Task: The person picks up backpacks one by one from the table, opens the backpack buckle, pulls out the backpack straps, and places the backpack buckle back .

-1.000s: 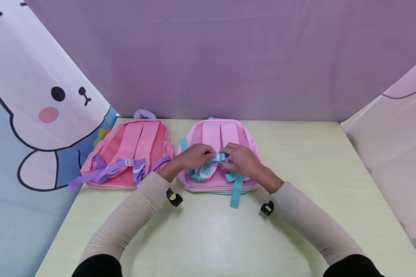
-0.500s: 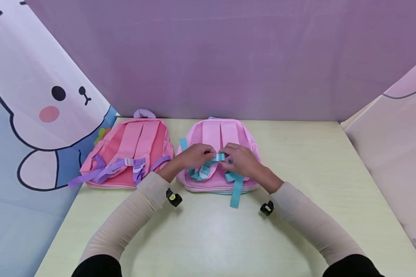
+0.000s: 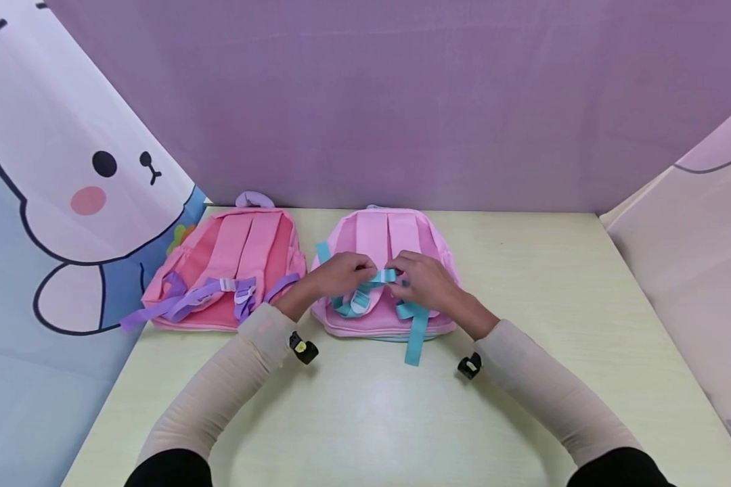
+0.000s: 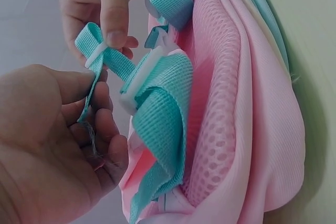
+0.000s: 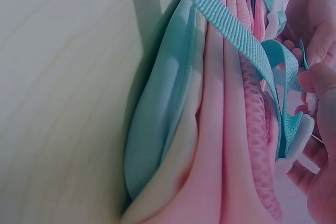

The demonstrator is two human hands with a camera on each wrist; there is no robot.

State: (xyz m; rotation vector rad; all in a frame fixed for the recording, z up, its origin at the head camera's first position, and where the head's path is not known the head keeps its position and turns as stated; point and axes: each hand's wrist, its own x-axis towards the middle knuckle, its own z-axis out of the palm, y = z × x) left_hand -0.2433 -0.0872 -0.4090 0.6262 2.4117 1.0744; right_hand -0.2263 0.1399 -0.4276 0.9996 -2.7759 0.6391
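A light pink backpack (image 3: 374,233) lies on the table, straps facing up, with teal webbing straps at its lower part. Over it, my left hand (image 3: 344,272) pinches the frayed end of a teal strap (image 4: 90,95) between thumb and fingers. Facing it, my right hand (image 3: 425,279) pinches the same strap beside a small white slider (image 4: 96,55), where the webbing forms a loop. A larger white buckle (image 4: 142,80) sits on the webbing close by. In the right wrist view, another teal strap (image 5: 226,22) crosses the bag's side.
A coral-pink backpack (image 3: 244,247) with purple straps (image 3: 189,302) lies just left, near my left forearm. Both bags rest on a pale wooden table (image 3: 365,412). A purple panel (image 3: 402,108) stands behind, and a printed cartoon panel (image 3: 55,135) borders the left side.
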